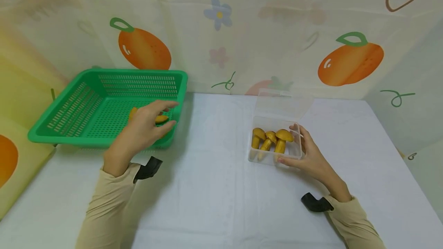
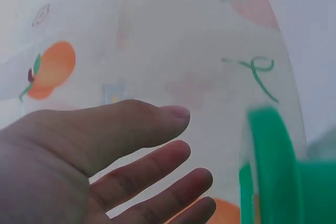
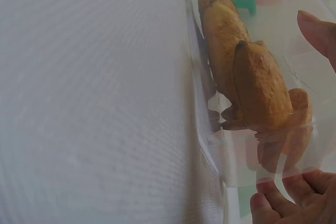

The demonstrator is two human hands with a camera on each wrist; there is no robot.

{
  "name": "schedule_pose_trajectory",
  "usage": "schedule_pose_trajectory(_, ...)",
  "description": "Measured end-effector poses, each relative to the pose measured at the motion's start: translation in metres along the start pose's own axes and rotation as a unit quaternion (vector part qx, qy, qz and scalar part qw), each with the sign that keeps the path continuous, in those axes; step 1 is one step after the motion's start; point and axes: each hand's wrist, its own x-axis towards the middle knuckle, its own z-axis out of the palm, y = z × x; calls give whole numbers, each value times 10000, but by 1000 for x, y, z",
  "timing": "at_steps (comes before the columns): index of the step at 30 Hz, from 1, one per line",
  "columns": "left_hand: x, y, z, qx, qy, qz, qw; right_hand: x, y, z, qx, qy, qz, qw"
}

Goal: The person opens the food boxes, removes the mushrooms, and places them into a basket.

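Step in hand, we judge: left hand point(image 1: 147, 124), fingers spread, grasping nothing, over basket point(image 1: 104, 107) mushroom point(image 1: 160, 118); right hand point(image 1: 308, 153) clasps box point(image 1: 273, 156). Next: pinch it.

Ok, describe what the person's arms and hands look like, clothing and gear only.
Both arms wear long beige sleeves that end at the wrist. The left hand and right hand are bare, with no gloves or rings visible. A small black device sits under the left wrist, and another black device sits under the right wrist.
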Motion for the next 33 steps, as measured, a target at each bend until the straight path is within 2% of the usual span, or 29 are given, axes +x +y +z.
schedule_pose_trajectory(6, 12, 10, 15, -81, -99, 409, 9991, 1, 1, 0, 77, -17, -40, 10000)
schedule_pose_trajectory(12, 22, 26, 31, -40, -399, 488, 9980, 1, 1, 0, 141, -29, -46, 9999)
schedule_pose_trajectory(23, 39, 57, 59, 451, -723, 716, 9938, -2, 0, 0, 165, -21, -117, 9998)
schedule_pose_trajectory(33, 49, 76, 78, 228, -1042, 897, 9902, -3, -1, 1, 54, -29, -147, 9999)
